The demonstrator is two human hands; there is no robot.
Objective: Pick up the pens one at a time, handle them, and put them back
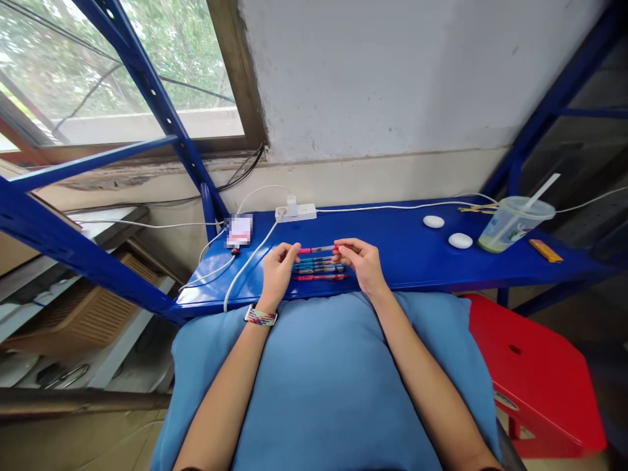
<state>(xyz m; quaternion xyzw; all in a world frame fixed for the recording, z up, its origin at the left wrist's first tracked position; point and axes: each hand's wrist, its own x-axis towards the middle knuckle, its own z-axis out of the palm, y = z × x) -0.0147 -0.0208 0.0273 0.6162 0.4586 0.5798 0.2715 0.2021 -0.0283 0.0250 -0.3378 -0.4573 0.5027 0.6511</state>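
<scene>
Between my two hands is a pen [321,249] with a clear barrel and pinkish-red ends, held level above the blue shelf top. My left hand [279,271] pinches its left end between thumb and fingers. At the other end, the fingers of my right hand [362,263] are closed on the red tip. Just below lie several blue pens [318,265] side by side, parallel to the shelf's front edge. Nearest me in that row is a red pen [321,277]. My hands partly cover the ends of the row.
A power strip [303,212] with white cables stands at the back, left of centre. Farther right are two white egg-shaped objects [434,222], a plastic cup [515,226] with a straw and an orange packet [545,250]. A red stool [534,366] is at lower right.
</scene>
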